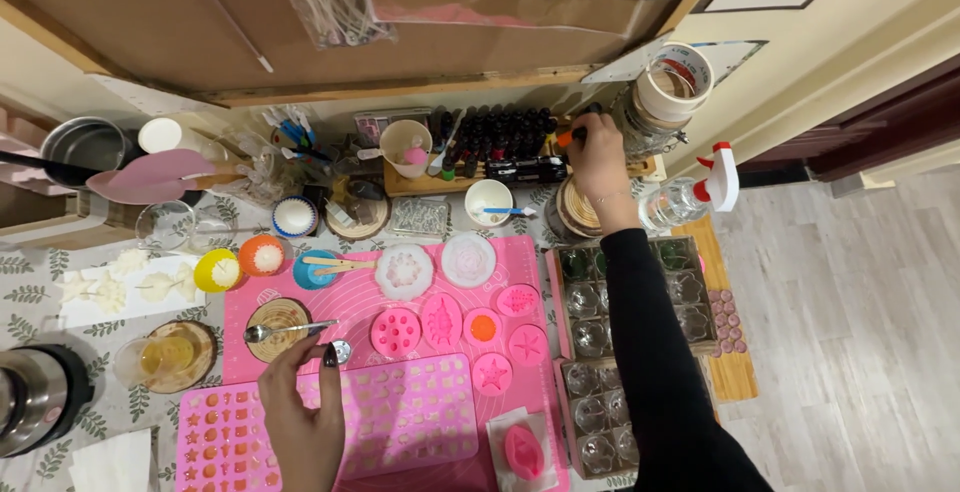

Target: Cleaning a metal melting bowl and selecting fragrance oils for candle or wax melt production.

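Left hand [300, 392] fingers pinch spoon [285, 330]; right hand [598, 157] fingers grip bottle [572, 136] among bottles [500, 132].

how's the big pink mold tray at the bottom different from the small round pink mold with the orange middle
The big pink mold tray is rectangular with many tiny cavities; the small round pink mold is a disc with one cavity. The tray's left cavities hold orange fill while the rest look pale; the round mold's single cavity is orange. The left hand, holding a spoon, overlaps the tray; nothing touches the round mold. Both are pink and lie on the pink mat.
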